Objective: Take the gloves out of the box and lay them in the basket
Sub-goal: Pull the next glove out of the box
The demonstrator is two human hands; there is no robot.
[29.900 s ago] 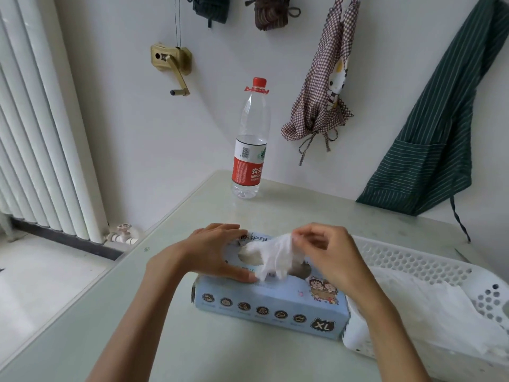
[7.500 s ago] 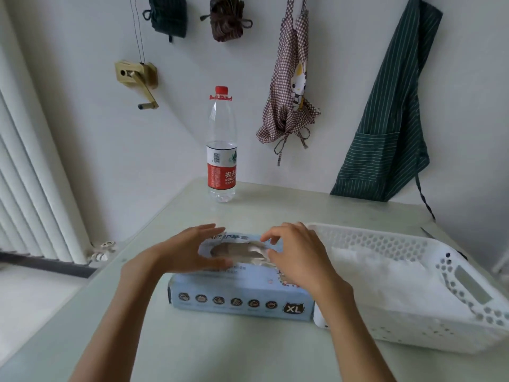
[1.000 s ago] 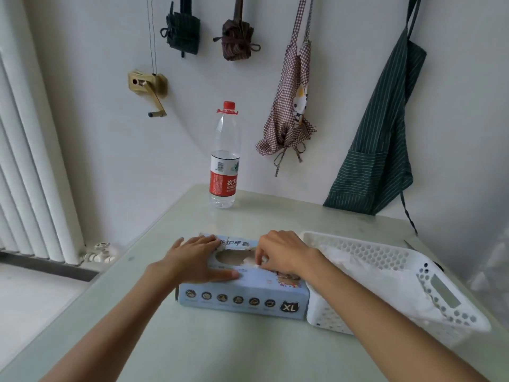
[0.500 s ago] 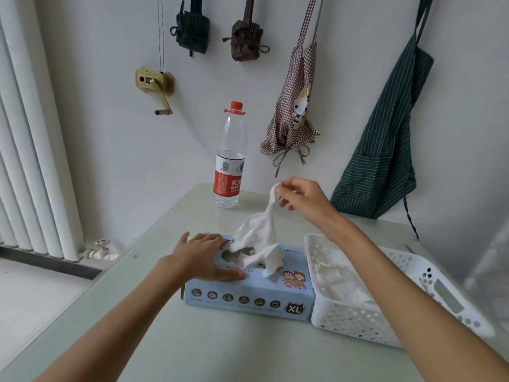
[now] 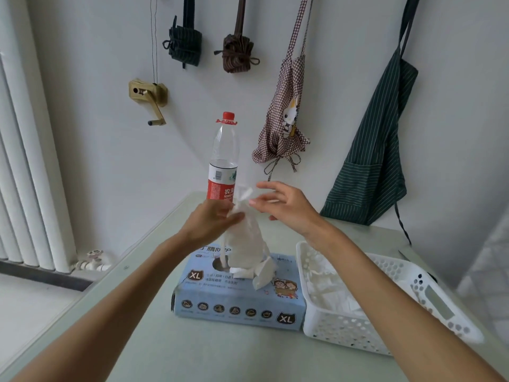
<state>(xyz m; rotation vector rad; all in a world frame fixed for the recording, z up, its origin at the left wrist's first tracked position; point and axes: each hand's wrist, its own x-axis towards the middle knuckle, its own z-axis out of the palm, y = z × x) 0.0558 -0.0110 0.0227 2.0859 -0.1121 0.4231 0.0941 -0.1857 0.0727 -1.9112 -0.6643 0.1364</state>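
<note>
In the head view, the left hand (image 5: 210,220) pinches the cuff end of a thin white disposable glove (image 5: 246,244) well above the pale blue cardboard glove box (image 5: 237,299), so its grip is closed on the glove. The right hand (image 5: 286,208) is just beside the glove top, its fingers spread and holding nothing that can be made out. The glove hangs limp, its lower end trailing at the box's top opening, where more white glove material pokes out.

To do this step well, I judge the glove should be lifted fully clear of the slot so no neighbours are dragged out, then carried right and lowered flat.

The white perforated plastic basket (image 5: 358,334) stands touching the box's right end on the pale green counter (image 5: 220,354) and already holds a loose pile of white gloves (image 5: 330,293).
</note>
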